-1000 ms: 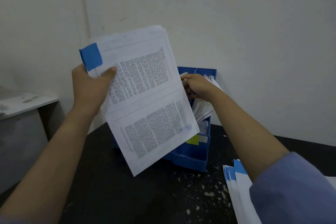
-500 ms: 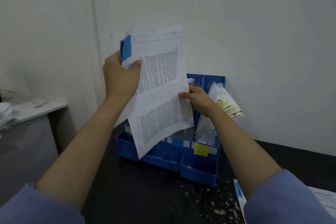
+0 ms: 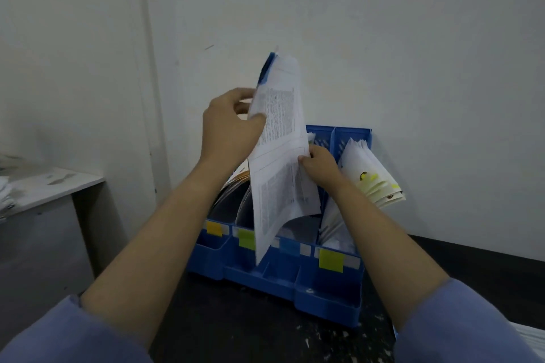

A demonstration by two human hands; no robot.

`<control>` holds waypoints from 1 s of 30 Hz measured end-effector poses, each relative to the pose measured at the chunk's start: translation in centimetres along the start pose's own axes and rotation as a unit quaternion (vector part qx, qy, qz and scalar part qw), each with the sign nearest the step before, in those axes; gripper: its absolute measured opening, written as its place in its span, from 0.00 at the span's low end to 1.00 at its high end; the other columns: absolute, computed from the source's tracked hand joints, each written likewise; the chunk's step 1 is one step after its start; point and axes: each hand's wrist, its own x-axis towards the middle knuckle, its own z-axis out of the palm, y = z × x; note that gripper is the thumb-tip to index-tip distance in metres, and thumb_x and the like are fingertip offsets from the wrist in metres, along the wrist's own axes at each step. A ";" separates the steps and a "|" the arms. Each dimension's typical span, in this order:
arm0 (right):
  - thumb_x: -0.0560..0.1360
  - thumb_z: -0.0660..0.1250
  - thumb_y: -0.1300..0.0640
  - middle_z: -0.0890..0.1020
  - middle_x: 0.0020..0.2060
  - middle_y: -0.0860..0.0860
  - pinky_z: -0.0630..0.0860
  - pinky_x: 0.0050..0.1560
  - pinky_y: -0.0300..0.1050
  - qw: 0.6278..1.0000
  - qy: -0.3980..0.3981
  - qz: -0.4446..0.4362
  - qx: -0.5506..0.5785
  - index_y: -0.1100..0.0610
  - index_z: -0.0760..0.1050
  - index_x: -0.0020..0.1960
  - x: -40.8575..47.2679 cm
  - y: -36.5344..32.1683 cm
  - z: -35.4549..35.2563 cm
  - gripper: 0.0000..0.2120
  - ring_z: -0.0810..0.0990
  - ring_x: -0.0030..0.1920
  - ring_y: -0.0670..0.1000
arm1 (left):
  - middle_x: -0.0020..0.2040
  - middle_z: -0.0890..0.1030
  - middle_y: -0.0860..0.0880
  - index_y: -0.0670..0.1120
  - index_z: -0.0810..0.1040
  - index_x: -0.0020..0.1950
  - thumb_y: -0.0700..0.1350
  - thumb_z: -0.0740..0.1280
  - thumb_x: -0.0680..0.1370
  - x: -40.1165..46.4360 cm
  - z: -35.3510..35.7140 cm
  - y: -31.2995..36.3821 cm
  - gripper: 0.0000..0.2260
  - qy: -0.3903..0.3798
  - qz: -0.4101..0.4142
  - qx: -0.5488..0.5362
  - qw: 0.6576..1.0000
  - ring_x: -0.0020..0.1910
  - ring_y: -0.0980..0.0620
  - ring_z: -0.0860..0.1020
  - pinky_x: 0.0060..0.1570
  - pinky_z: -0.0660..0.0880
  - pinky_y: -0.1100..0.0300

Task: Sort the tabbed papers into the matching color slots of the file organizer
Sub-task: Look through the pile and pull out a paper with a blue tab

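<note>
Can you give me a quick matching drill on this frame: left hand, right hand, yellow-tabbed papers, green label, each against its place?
Things:
1. left hand
2. right hand
3. yellow-tabbed papers
4. green label

Places:
A. rightmost slot of the file organizer, fanned out
B. front of the second slot from the left
C. upper edge of the blue-tabbed papers
D. right edge of those papers, lower down

Pairs: 1-C, 2-D, 3-A, 4-B

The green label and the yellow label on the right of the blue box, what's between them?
In the head view, the blue label sits between the green label and the yellow label, and the bottom of the blue-tabbed papers hangs there too.
</note>
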 end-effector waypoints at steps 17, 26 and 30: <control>0.71 0.66 0.41 0.55 0.75 0.54 0.55 0.72 0.45 0.973 0.024 -0.189 -0.127 0.58 0.47 0.76 -9.9 -0.5 5.6 0.44 0.54 0.74 0.52 | 0.25 0.64 0.56 0.48 0.61 0.29 0.32 0.60 0.73 -1.1 4.7 -4.1 0.17 0.108 0.017 0.066 0.992 0.23 0.59 0.64 0.23 0.60 0.71; 0.78 0.57 0.67 0.67 0.70 0.58 0.69 0.63 0.47 0.941 0.083 -0.222 -0.240 0.61 0.59 0.73 -10.3 2.1 3.9 0.25 0.71 0.65 0.57 | 0.42 0.79 0.47 0.38 0.77 0.48 0.37 0.62 0.75 -1.3 4.9 -4.3 0.06 0.093 -0.001 0.049 0.994 0.37 0.53 0.76 0.31 0.71 0.67; 0.79 0.55 0.68 0.62 0.73 0.56 0.64 0.68 0.43 0.957 0.050 -0.185 -0.219 0.56 0.51 0.76 -10.0 2.6 4.1 0.28 0.65 0.71 0.53 | 0.44 0.80 0.46 0.39 0.77 0.50 0.38 0.62 0.75 -1.7 5.1 -4.1 0.07 0.086 0.016 0.079 0.993 0.40 0.49 0.78 0.35 0.77 0.57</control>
